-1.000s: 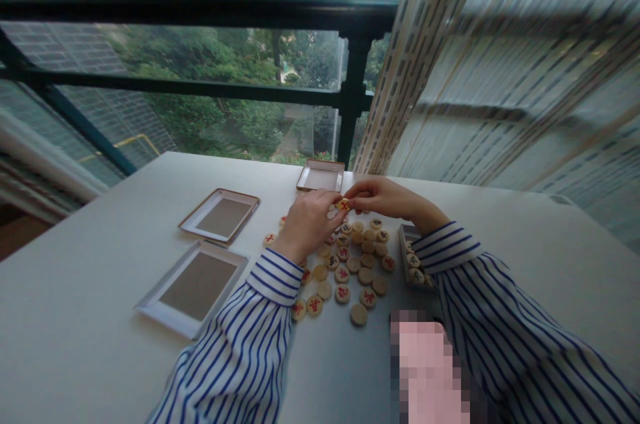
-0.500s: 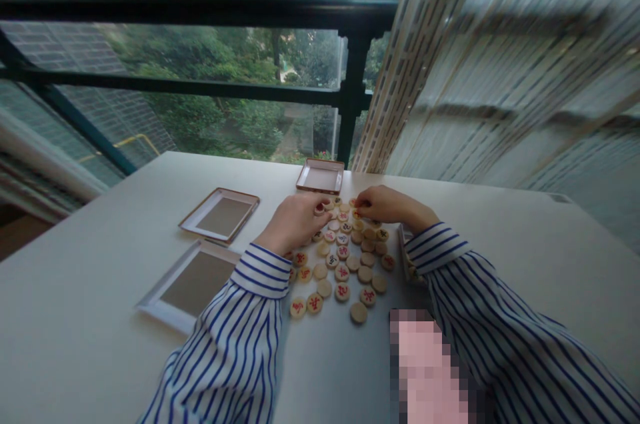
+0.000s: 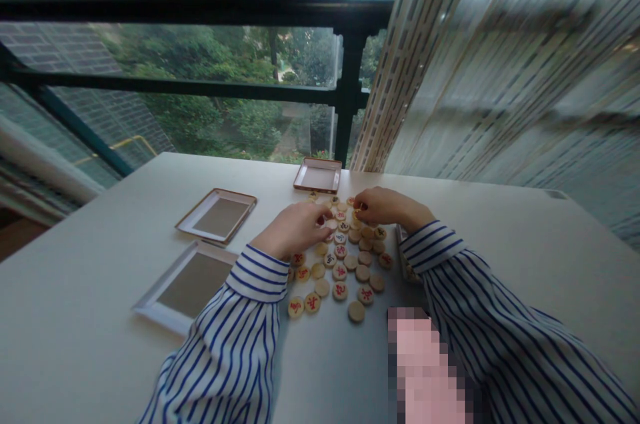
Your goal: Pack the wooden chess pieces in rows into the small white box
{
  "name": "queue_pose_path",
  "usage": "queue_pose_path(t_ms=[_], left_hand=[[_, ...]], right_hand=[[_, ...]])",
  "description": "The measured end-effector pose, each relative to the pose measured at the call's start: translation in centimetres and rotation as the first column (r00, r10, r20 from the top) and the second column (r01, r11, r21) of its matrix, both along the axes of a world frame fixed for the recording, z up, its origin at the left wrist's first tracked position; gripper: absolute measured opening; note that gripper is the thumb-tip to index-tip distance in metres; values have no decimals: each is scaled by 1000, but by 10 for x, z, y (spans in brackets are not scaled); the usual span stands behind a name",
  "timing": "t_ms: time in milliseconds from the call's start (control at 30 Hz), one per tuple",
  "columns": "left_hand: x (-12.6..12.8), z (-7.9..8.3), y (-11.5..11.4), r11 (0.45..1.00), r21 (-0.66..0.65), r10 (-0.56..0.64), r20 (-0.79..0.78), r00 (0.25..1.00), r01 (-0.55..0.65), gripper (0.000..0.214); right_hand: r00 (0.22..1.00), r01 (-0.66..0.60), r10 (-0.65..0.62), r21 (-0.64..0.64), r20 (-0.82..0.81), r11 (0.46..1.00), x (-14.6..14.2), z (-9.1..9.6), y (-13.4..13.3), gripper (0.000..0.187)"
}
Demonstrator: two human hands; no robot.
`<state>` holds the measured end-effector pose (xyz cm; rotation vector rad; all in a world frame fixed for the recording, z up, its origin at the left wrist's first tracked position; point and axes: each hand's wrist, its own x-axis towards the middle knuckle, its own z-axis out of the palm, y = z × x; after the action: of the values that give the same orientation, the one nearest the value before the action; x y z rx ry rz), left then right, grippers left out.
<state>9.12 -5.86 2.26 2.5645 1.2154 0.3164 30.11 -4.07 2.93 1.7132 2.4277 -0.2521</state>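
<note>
Several round wooden game discs (image 3: 345,263), some marked in red and some blank, lie scattered on the white table (image 3: 90,317). My left hand (image 3: 295,229) rests on the far left of the pile with fingers curled, fingertips pinching a disc with a red mark. My right hand (image 3: 383,205) sits at the far right of the pile, fingers closed in a pinch on a disc. Both arms wear blue-striped white sleeves. A small box (image 3: 404,257) with discs is mostly hidden under my right cuff.
Three shallow box trays lie on the table: a white one (image 3: 185,285) near left, a brown-rimmed one (image 3: 217,215) behind it, a third tray (image 3: 318,176) at the far edge. A window with a dark railing (image 3: 200,7) is beyond; a curtain (image 3: 500,64) hangs right.
Both hands came down from holding one disc together above the pile and now rest apart on the discs, each pinching at the pile's far side.
</note>
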Motion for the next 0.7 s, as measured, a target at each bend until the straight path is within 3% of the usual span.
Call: queue_pose_path(t_ms=[133,267,400,533,700], left_hand=[[-1,-2,1,1000,10,24,-13,1000,-24,27],[-1,-6,4,992,101,84,-51,995,-79,26],[8,-12,3,975,211,95,-86,992,-75,26],[22,-17,-4,948,286,182,-127,975,-140,29],[27,-25,-7,942,307,185,-141,973,-135,27]], right_hand=[[999,18,-18,-1,42,1000,0,-1,0,30],[997,30,-31,8,67,1000,0,0,-2,31],[996,40,-42,39,78,998,0,0,-2,32],[996,47,-52,68,79,997,-1,0,-1,36],[996,43,-50,91,72,995,-3,1,-2,39]])
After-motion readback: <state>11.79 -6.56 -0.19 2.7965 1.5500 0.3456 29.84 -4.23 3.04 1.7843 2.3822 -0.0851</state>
